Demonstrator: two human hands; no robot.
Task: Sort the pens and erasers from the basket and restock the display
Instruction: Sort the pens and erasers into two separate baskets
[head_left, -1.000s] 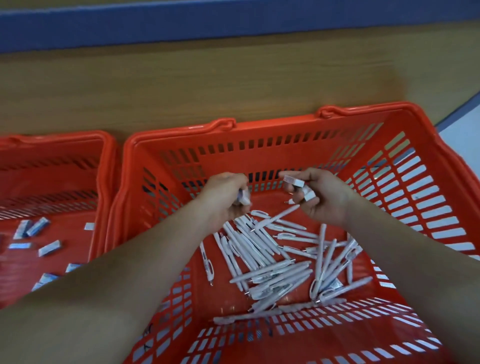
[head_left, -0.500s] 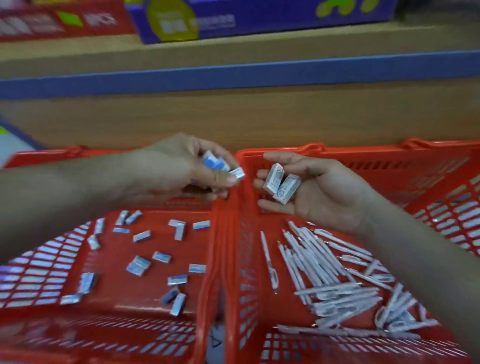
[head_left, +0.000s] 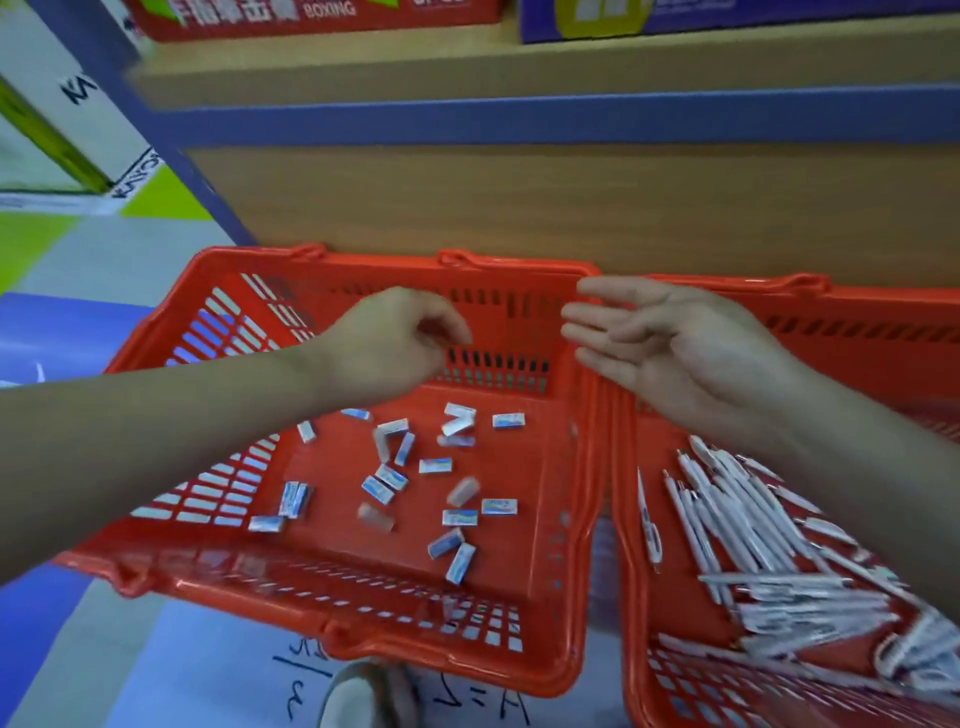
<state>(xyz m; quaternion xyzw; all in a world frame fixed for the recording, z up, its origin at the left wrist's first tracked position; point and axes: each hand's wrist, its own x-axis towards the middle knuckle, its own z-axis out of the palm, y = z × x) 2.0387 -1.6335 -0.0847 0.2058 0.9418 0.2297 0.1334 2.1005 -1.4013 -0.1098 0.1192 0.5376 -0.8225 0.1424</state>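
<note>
Left hand (head_left: 395, 343) loosely curled, right hand (head_left: 691, 353) spread; left basket (head_left: 519, 269): erasers (head_left: 435, 465), right basket (head_left: 883, 332): pens (head_left: 727, 519).

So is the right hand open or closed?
Open: the right hand has straight fingers and its palm is turned up, with nothing in it.

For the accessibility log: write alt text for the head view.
Two hands hover over two red baskets: the left hand, fingers curled, above the left basket of scattered erasers; the right hand, open palm-up, above the right basket of white pens.
</note>
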